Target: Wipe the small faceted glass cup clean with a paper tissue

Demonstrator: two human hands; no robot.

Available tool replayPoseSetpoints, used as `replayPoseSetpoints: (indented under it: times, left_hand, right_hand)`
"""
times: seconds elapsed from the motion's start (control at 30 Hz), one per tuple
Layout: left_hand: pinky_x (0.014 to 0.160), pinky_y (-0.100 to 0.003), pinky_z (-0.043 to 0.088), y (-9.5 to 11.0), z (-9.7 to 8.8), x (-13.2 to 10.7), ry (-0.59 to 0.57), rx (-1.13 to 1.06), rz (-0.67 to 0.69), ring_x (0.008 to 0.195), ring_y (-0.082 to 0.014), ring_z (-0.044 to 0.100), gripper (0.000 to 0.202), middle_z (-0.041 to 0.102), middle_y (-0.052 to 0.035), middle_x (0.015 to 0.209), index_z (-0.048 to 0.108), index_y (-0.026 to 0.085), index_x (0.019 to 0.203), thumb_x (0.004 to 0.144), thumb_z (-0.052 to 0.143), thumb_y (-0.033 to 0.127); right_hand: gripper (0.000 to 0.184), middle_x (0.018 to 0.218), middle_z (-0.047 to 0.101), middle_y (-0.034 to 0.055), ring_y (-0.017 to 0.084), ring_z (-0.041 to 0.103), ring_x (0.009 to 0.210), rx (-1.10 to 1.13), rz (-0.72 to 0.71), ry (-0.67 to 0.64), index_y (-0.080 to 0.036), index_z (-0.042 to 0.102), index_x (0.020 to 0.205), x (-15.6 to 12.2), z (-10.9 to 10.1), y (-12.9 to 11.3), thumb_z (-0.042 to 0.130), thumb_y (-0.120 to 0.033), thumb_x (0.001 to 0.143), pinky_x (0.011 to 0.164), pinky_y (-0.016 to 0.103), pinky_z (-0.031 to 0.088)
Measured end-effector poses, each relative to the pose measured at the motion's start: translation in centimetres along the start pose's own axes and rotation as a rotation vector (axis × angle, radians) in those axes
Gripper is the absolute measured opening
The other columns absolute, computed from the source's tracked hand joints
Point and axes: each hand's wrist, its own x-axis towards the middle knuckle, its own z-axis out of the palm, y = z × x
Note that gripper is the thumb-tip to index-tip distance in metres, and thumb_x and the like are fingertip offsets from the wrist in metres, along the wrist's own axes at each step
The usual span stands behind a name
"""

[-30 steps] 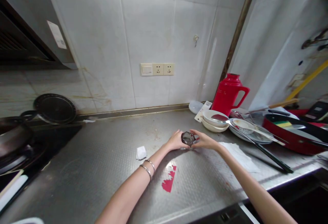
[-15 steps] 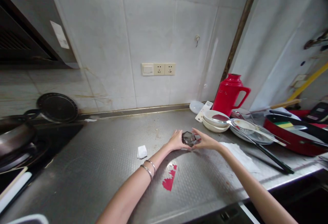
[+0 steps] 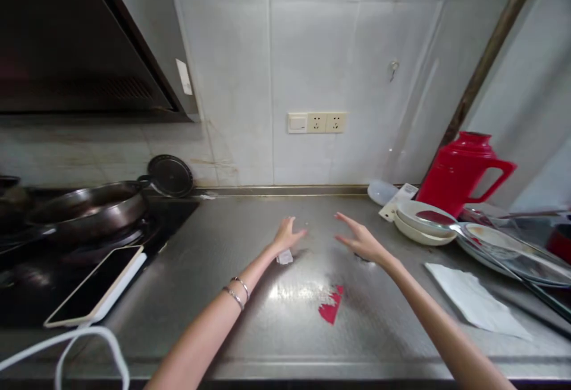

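My left hand hovers over the steel counter, thumb and fingers apart, with nothing in it. A small folded white paper lies just below it and is partly covered by the wrist. To the right, my right hand is also open, its thumb and fingers spread toward the left hand. A dark edge of something shows under the right hand; most of it is hidden and I cannot make out what it is. Between the forearms, a torn red sticker is stuck to the counter.
At right stand a red thermos jug, stacked bowls, plates with a long-handled ladle, and a white cloth or paper towel. On the left are a pan on the stove, a phone and a white cable.
Both hands held a dark, round, glassy object between them; now they have come apart and opened. The view has turned left, bringing the phone and cable into sight.
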Motion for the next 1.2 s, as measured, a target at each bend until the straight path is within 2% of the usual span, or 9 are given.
replayPoseSetpoints:
  times: [0.1, 0.23, 0.3, 0.37, 0.5, 0.7, 0.87, 1.0, 1.2]
  left_hand:
    - [0.113, -0.038, 0.022, -3.6, -4.2, -1.9, 0.058, 0.067, -0.097, 0.139, -0.0279, 0.023, 0.072, 0.033, -0.0194, 0.146, 0.033, 0.009, 0.136, 0.080, 0.054, 0.048]
    - [0.112, -0.039, 0.022, -7.7, -9.2, -5.1, 0.097, 0.184, -0.224, 0.140, -0.0287, 0.021, 0.069, 0.030, -0.0203, 0.147, 0.030, 0.008, 0.138, 0.083, 0.048, 0.047]
    - [0.112, -0.039, 0.021, -9.2, -10.8, -6.7, 0.098, 0.246, -0.267, 0.140, -0.0296, 0.019, 0.067, 0.031, -0.0207, 0.147, 0.031, 0.006, 0.137, 0.084, 0.046, 0.045]
    - [0.112, -0.040, 0.019, -10.3, -11.6, -8.0, 0.092, 0.307, -0.292, 0.140, -0.0298, 0.017, 0.063, 0.032, -0.0199, 0.147, 0.033, 0.007, 0.136, 0.085, 0.044, 0.044]
    - [0.112, -0.044, 0.018, -11.2, -11.5, -9.3, 0.061, 0.414, -0.303, 0.141, -0.0318, 0.013, 0.064, 0.029, -0.0225, 0.147, 0.035, 0.005, 0.135, 0.087, 0.039, 0.046]
    - [0.112, -0.045, 0.015, -10.8, -10.6, -9.2, 0.033, 0.525, -0.253, 0.141, -0.0323, 0.009, 0.065, 0.023, -0.0235, 0.149, 0.032, 0.002, 0.138, 0.089, 0.033, 0.045]
    - [0.112, -0.046, 0.017, -10.8, -10.5, -8.9, 0.017, 0.585, -0.227, 0.141, -0.0318, 0.011, 0.064, 0.023, -0.0225, 0.149, 0.033, 0.003, 0.139, 0.090, 0.030, 0.045]
    - [0.112, -0.045, 0.018, -11.1, -10.4, -8.8, -0.003, 0.606, -0.206, 0.141, -0.0289, 0.017, 0.060, 0.026, -0.0196, 0.149, 0.037, 0.007, 0.137, 0.092, 0.027, 0.045]
    - [0.111, -0.044, 0.021, -11.1, -10.4, -8.5, -0.006, 0.607, -0.206, 0.139, -0.0282, 0.022, 0.058, 0.028, -0.0198, 0.148, 0.039, 0.008, 0.136, 0.091, 0.029, 0.044]
  right_hand:
    - [0.063, 0.134, 0.052, 0.0156, 0.029, 0.049, 0.124, -0.014, 0.013, -0.081, -0.015, 0.045, 0.134, 0.8, 3.9, -1.3, 0.056, -0.040, 0.077, 0.105, 0.046, 0.037]
    - [0.062, 0.131, 0.053, 0.0216, 0.032, 0.049, 0.123, -0.078, 0.064, -0.207, -0.006, 0.046, 0.131, 1.0, 8.2, -2.0, 0.052, -0.039, 0.079, 0.105, 0.045, 0.037]
    - [0.062, 0.130, 0.052, 0.0244, 0.032, 0.049, 0.123, -0.137, 0.073, -0.219, -0.002, 0.046, 0.130, 0.7, 9.8, -2.1, 0.050, -0.040, 0.081, 0.105, 0.044, 0.036]
    - [0.061, 0.130, 0.051, 0.0267, 0.033, 0.048, 0.123, -0.186, 0.060, -0.206, 0.001, 0.045, 0.129, 0.2, 10.9, -2.2, 0.046, -0.040, 0.084, 0.105, 0.043, 0.036]
    - [0.058, 0.131, 0.050, 0.0270, 0.034, 0.043, 0.127, -0.252, 0.035, -0.148, 0.000, 0.044, 0.129, -0.7, 11.9, -2.2, 0.042, -0.039, 0.086, 0.106, 0.045, 0.034]
    - [0.054, 0.130, 0.051, 0.0256, 0.032, 0.046, 0.125, -0.282, 0.032, -0.088, -0.001, 0.044, 0.130, -1.1, 11.9, -2.6, 0.038, -0.037, 0.089, 0.104, 0.044, 0.036]
    - [0.054, 0.130, 0.052, 0.0248, 0.030, 0.045, 0.126, -0.283, 0.057, -0.085, -0.001, 0.044, 0.130, -1.1, 11.8, -2.8, 0.038, -0.036, 0.089, 0.105, 0.041, 0.036]
    - [0.054, 0.130, 0.052, 0.0253, 0.031, 0.045, 0.126, -0.278, 0.057, -0.098, 0.000, 0.044, 0.130, -1.0, 11.7, -2.9, 0.038, -0.035, 0.089, 0.105, 0.041, 0.036]
    - [0.052, 0.130, 0.052, 0.0247, 0.030, 0.045, 0.126, -0.248, 0.072, -0.092, -0.001, 0.044, 0.129, -1.0, 11.5, -2.8, 0.041, -0.032, 0.087, 0.105, 0.041, 0.036]
